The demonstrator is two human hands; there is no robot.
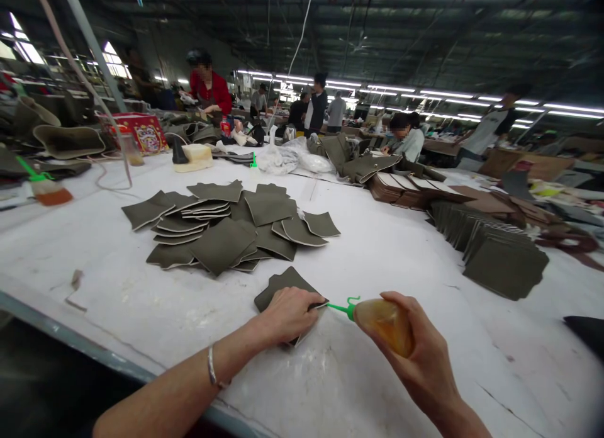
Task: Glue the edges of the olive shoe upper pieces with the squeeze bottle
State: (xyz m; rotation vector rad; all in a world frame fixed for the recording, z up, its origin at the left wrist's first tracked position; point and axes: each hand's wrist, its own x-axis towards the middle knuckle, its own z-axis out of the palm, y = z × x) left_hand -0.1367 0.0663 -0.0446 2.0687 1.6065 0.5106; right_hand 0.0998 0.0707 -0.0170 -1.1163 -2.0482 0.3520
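Observation:
My right hand (427,353) is wrapped round a soft squeeze bottle (383,323) of amber liquid, probably glue, tipped nearly on its side. Its thin green nozzle (340,308) points left, the tip at the corner of a dark olive leather-like piece (283,280) with a pale edge. My left hand (293,313) grips that piece near the same corner, fingers closed on it and covering part of it. Just beyond lies a loose heap of similar pieces (224,243). On the right, more of them stand in a fanned row (500,262).
A second green-tipped bottle (51,191) stands at the left. Farther back are a cream block (193,157), clear plastic bags (292,156) and brown stacked panels (401,189). The white table's front edge (85,340) runs below my left forearm. Several people work in the background.

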